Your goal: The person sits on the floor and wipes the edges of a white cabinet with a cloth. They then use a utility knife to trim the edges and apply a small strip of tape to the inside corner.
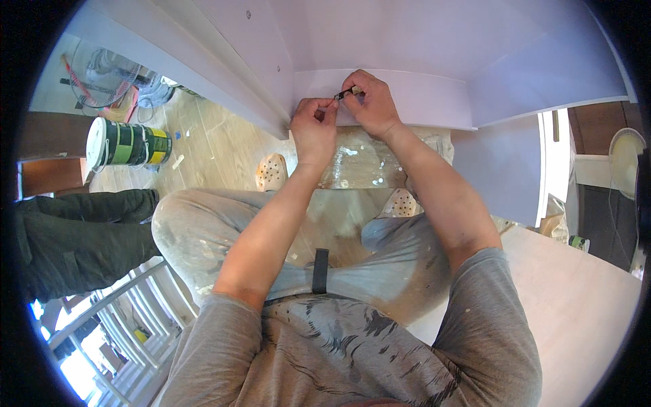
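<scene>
While crouched against the white panel (407,95), both hands pinching a small dark tool (346,93), fingers clamped; next, steady pressure.

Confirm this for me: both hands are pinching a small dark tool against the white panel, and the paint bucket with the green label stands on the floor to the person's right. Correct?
Not quite. The head view shows the paint bucket to the person's left, not the right. The rest holds: the left hand and right hand both pinch the small dark tool against the white panel.
</scene>
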`<state>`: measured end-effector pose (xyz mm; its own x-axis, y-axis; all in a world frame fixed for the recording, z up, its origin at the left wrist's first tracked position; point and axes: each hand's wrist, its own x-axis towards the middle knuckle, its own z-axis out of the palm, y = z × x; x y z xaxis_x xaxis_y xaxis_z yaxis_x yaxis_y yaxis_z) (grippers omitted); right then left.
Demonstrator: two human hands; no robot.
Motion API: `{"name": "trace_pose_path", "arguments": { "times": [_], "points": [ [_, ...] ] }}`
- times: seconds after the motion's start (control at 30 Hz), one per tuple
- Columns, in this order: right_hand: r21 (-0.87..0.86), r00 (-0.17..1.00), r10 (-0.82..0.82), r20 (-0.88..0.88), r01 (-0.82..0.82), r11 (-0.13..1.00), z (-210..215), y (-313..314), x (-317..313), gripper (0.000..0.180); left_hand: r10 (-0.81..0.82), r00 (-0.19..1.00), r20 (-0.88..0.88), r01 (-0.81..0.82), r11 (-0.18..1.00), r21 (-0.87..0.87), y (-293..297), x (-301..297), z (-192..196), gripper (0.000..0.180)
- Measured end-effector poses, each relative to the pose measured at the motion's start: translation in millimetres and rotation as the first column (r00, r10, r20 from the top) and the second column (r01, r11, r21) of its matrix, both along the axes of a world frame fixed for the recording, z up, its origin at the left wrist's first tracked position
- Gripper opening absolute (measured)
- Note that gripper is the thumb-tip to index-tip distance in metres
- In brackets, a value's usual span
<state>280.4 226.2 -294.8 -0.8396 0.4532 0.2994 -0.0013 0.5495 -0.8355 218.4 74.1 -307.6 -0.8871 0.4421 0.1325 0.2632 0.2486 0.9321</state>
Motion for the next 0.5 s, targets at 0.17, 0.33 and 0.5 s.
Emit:
{"name": "trace_pose_path", "arguments": {
  "times": [0.17, 0.33, 0.5],
  "points": [
    [-0.154, 0.996, -0.066, 0.064, 0.075, 0.985, -2.7, 6.0, 0.2, 0.01, -0.003, 0.999, -0.046, 0.001, 0.999, -0.041, -15.1, 6.1, 1.1, 0.021],
    [0.084, 0.99, -0.136, 0.031, 0.133, 0.988, -7.8, 0.1, -20.4, 0.014, -0.093, 0.99, -0.105, 0.08, 0.989, -0.123, -69.0, 25.0, -6.7, 0.03],
    [0.253, 0.965, -0.238, 0.108, 0.205, 0.945, -6.3, -11.4, -28.4, 0.014, -0.172, 0.983, 0.059, 0.182, 0.921, -0.344, -115.3, 32.7, 12.8, 0.035]
  ]
}}
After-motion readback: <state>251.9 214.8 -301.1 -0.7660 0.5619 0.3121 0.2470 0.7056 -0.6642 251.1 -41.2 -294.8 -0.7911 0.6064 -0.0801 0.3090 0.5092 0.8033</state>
